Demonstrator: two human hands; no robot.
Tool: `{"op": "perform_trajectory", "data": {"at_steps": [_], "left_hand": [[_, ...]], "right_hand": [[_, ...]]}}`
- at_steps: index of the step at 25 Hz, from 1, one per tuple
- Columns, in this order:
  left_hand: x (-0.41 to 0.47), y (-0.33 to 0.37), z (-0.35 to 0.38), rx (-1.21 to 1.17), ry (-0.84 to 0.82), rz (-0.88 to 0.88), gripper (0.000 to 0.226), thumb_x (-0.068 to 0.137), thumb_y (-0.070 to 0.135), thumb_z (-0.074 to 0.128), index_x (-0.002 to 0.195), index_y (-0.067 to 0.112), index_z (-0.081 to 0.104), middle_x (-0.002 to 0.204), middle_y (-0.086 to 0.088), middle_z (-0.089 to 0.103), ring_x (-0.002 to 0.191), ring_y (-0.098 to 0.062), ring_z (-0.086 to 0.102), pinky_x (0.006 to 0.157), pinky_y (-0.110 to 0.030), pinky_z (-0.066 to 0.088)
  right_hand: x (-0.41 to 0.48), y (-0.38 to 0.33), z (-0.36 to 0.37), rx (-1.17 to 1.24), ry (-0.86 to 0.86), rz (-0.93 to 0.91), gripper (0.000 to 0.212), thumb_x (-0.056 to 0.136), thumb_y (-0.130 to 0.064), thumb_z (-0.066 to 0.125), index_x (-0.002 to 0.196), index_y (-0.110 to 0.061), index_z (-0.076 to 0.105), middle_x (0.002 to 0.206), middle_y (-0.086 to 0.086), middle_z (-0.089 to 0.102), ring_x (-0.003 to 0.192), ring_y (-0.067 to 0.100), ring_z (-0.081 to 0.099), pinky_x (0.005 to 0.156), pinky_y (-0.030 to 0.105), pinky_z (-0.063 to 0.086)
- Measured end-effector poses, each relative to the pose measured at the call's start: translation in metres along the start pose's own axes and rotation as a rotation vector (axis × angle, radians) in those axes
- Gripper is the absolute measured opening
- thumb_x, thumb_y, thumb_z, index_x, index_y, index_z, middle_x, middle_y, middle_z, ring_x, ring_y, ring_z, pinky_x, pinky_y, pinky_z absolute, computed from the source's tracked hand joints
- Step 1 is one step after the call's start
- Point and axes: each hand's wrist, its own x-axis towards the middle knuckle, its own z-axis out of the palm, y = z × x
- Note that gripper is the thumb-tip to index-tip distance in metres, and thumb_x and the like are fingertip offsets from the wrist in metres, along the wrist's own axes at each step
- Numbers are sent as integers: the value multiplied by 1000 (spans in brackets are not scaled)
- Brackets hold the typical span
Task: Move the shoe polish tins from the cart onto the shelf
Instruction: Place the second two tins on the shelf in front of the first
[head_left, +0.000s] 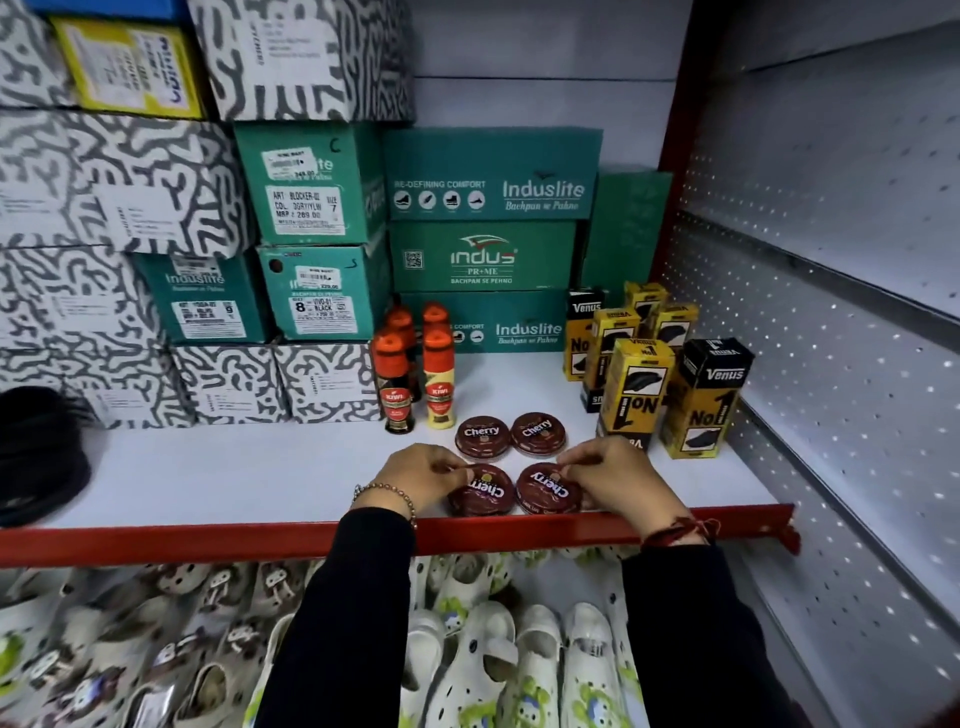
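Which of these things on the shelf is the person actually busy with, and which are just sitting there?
In the job:
front tins, back tins, shelf, left hand, right hand.

Just there:
polish bottles, yellow cartons, green shoeboxes, white sandals.

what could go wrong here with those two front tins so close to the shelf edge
1. The two front round maroon Cherry tins sit right by the shelf's red front lip; a nudge from the left hand or right hand might tip one onto the white clogs below.
2. The upright red-capped Kiwi bottles and tall yellow Venus boxes stand close by; a sleeve could topple them.
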Motion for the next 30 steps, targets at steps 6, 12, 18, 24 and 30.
{"op": "perform_trajectory", "data": {"at_steps": [6, 12, 18, 24, 30], "left_hand": [[-2, 4, -1, -26, -26, -21, 24, 82, 31, 73, 100, 16, 75, 74, 2, 70, 58, -8, 62, 53, -17, 47], [-5, 9, -3, 17, 99, 137, 35, 91, 10, 56, 124, 18, 65, 129, -5, 66, 114, -20, 61, 102, -26, 44], [4, 24, 14, 191, -82, 292, 61, 90, -4, 42, 148, 15, 41, 157, -7, 35, 146, -23, 33, 119, -24, 23], [3, 15, 13, 169, 21, 345, 42, 90, 1, 54, 130, 12, 62, 140, -5, 59, 131, -18, 53, 103, -13, 35], [1, 9, 17, 171, 11, 390, 44, 88, 4, 56, 130, 15, 63, 145, -3, 54, 137, -16, 47, 113, -17, 31]], "right_hand": [[-6, -3, -10, -99, -40, -11, 21, 75, -13, 77, 96, -14, 76, 83, 5, 69, 61, 8, 57, 58, 20, 44], [-10, -13, -7, -179, 10, -202, 38, 90, 0, 50, 122, -12, 67, 129, 6, 67, 122, 20, 60, 107, 30, 44], [4, -24, 15, -447, -205, -334, 68, 83, 2, 42, 149, -13, 37, 160, 10, 33, 150, 25, 29, 124, 40, 21], [7, -13, 11, -420, -97, -364, 49, 84, -2, 53, 129, -16, 63, 140, 5, 61, 133, 22, 53, 116, 35, 39], [1, -10, 10, -390, -100, -406, 48, 85, -6, 55, 131, -18, 62, 141, 3, 59, 135, 21, 52, 116, 37, 38]]}}
